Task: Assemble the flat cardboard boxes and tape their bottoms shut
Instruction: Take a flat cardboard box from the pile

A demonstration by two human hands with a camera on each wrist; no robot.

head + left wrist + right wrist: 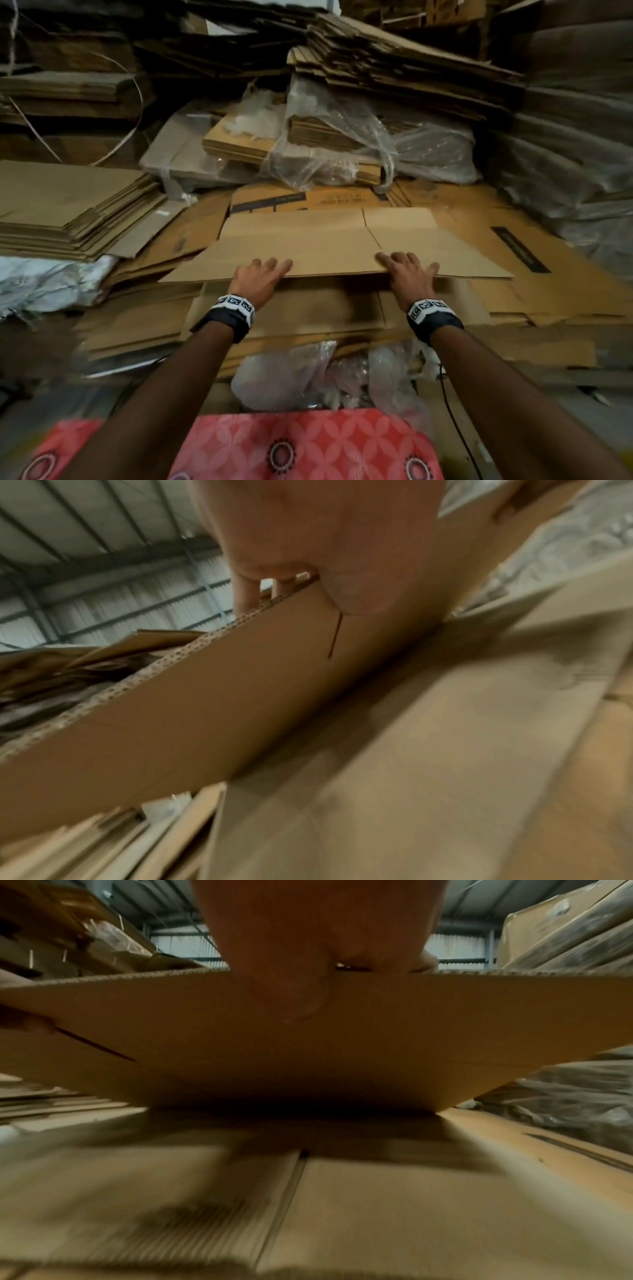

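A pink patterned cloth (308, 442) is being shown at the bottom edge. Just beyond the cloth, crumpled clear plastic (291, 373) is lying. Well beyond the cloth, torn plastic wrap (342, 144) is draped, and a white strap (137, 113) is looping to its far left.

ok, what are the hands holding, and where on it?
Both hold one flat brown cardboard box by its near long edge: left hand left of the flap slit, right hand right of it, fingers on top, thumbs underneath.

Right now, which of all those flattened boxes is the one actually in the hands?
The plain flat box in the middle, near edge raised off the pile. The left hand and right hand both grip that edge; the other stacks lie untouched.
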